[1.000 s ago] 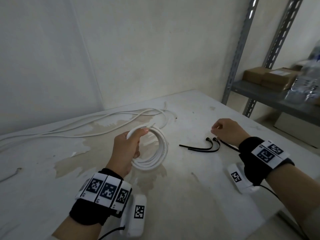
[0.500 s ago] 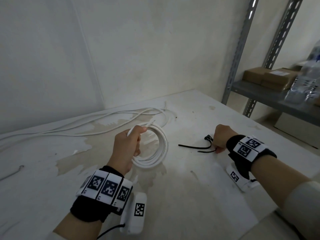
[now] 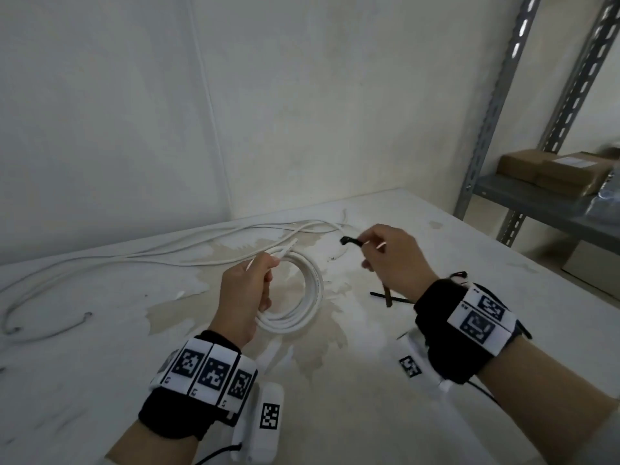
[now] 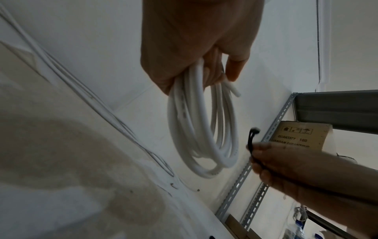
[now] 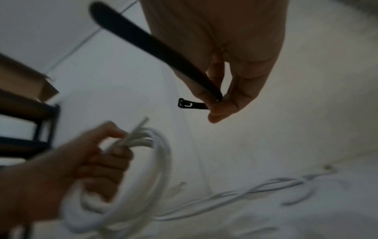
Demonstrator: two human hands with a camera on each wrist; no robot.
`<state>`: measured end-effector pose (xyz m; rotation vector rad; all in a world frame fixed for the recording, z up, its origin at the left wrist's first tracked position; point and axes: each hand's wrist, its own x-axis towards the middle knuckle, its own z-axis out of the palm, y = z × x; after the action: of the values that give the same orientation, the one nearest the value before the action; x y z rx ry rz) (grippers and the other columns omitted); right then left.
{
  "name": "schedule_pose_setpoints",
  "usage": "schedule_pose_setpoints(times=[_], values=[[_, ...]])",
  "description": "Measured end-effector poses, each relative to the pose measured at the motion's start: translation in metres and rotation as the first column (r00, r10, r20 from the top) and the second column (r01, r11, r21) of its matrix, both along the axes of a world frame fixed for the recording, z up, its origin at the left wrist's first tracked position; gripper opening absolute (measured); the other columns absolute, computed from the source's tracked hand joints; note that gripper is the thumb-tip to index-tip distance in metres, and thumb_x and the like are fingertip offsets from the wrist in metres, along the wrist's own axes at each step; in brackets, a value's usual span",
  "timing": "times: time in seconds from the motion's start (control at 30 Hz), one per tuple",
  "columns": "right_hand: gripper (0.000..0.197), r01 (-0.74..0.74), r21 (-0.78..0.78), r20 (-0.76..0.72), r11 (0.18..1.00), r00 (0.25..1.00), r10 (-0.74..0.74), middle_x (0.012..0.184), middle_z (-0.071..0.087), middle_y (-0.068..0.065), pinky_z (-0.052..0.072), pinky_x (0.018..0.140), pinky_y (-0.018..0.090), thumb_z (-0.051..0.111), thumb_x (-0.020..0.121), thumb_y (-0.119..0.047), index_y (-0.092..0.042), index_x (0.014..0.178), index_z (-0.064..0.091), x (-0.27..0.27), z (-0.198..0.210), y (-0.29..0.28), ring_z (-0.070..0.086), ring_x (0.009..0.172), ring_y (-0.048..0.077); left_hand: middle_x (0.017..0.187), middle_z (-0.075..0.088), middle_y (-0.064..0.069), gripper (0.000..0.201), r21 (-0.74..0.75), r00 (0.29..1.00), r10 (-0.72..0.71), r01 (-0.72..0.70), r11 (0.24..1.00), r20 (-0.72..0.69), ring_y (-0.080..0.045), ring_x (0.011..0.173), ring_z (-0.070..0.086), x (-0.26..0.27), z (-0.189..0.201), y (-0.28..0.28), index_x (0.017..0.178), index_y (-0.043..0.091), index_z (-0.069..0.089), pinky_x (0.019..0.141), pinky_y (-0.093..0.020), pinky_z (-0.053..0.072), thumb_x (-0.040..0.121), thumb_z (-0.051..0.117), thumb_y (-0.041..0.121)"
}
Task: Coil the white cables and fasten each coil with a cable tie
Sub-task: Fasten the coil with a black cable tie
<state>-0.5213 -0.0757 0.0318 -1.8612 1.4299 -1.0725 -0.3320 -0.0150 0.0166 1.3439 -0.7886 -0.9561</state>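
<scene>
My left hand [image 3: 250, 286] grips a coil of white cable [image 3: 310, 293] just above the table, with the cable's cut end [image 3: 291, 246] sticking out past the thumb. In the left wrist view the coil [image 4: 192, 132] hangs below the curled fingers [image 4: 235, 67]. My right hand [image 3: 385, 253] pinches a black cable tie [image 3: 350, 241] near its head, lifted just right of the coil. The tie's head [image 5: 185, 103] points left toward the coil [image 5: 143, 177], and its tail [image 5: 143, 37] runs back under the palm.
More loose white cables [image 3: 167, 253] trail across the stained white table [image 3: 335, 414] toward the left wall. Another black tie [image 3: 399, 298] lies on the table under my right wrist. A grey metal shelf [image 3: 536, 203] with cardboard boxes [image 3: 563, 171] stands at the right.
My right hand picked a black tie off the table and raised it up and left toward the coil. My left hand kept its hold on the coil.
</scene>
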Motion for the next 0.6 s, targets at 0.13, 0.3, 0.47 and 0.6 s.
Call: schedule_pose_setpoints(times=[0.13,0.3,0.47,0.6], values=[[0.012,-0.249,0.038,0.155,0.968,0.958,0.240,0.068,0.055,0.002,0.049,0.049,0.019,0.055,0.088,-0.003,-0.012,0.087,0.063,0.045,0.008,0.032,0.057,0.046,0.008,0.036,0.031,0.011,0.033,-0.033,0.997,0.075,-0.076,0.997,-0.013,-0.006,0.031,0.024,0.017,0.001,0.009,0.053,0.013,0.040,0.044,-0.024,0.023,0.083,0.055,0.013],[0.014,-0.284,0.170,0.157,0.944,0.953,0.259,0.060,0.060,0.009,0.052,0.049,0.027,0.064,0.082,-0.007,-0.011,0.075,0.053,0.088,-0.004,0.051,0.060,0.043,0.014,0.035,0.032,0.009,0.027,-0.083,0.982,0.188,-0.186,0.979,0.013,-0.008,0.033,0.027,0.037,0.000,0.019,0.057,0.010,0.047,0.044,-0.025,0.026,0.083,0.055,0.013],[0.025,-0.274,0.195,0.232,0.942,0.946,0.227,0.063,0.053,0.011,0.046,0.040,0.024,0.061,0.079,0.002,-0.012,0.069,0.043,0.113,-0.009,0.050,0.052,0.031,0.009,0.036,0.036,0.010,0.020,-0.136,0.966,0.250,-0.240,0.961,0.066,-0.007,0.032,0.031,0.046,-0.003,0.024,0.065,0.014,0.050,0.042,-0.022,0.029,0.083,0.056,0.009],[0.028,-0.253,0.147,0.263,0.956,0.942,0.209,0.065,0.054,0.013,0.043,0.037,0.023,0.059,0.078,0.004,-0.013,0.067,0.040,0.124,-0.006,0.051,0.053,0.030,0.010,0.037,0.034,0.009,0.022,-0.163,0.972,0.212,-0.194,0.967,0.102,-0.007,0.035,0.030,0.046,-0.003,0.028,0.064,0.015,0.049,0.038,-0.019,0.027,0.083,0.056,0.008]])
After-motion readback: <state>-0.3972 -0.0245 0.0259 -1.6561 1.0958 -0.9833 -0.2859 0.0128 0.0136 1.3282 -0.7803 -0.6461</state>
